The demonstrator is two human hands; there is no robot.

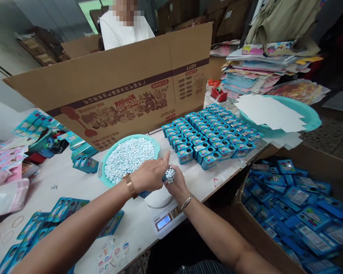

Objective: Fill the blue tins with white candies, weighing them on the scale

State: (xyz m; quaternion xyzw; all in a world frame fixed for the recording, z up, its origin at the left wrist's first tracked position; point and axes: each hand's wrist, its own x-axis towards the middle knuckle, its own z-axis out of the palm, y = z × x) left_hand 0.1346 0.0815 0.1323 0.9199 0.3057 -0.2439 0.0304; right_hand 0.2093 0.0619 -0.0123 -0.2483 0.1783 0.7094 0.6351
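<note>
My left hand point(150, 174), a gold band at its wrist, is closed around what looks like a small blue box point(164, 177), mostly hidden, with the index finger stretched out. Against it, my right hand point(178, 185) cups a heap of small white candies point(169, 174). Both hands are above the round white plate point(157, 198) of a digital scale point(168, 221), whose display reads 0.0. Just left of them stands a turquoise basin point(103, 176) full of the same white candies. Part of another blue box shows beneath my left hand.
Rows of blue candy boxes point(201, 135) stand on the white table point(140, 243); more lie at left. A tall cardboard sheet point(117, 76) screens the back, a person point(125, 30) behind it. At right are a carton point(240, 198) of blue boxes and a basin point(311, 118) with white cards.
</note>
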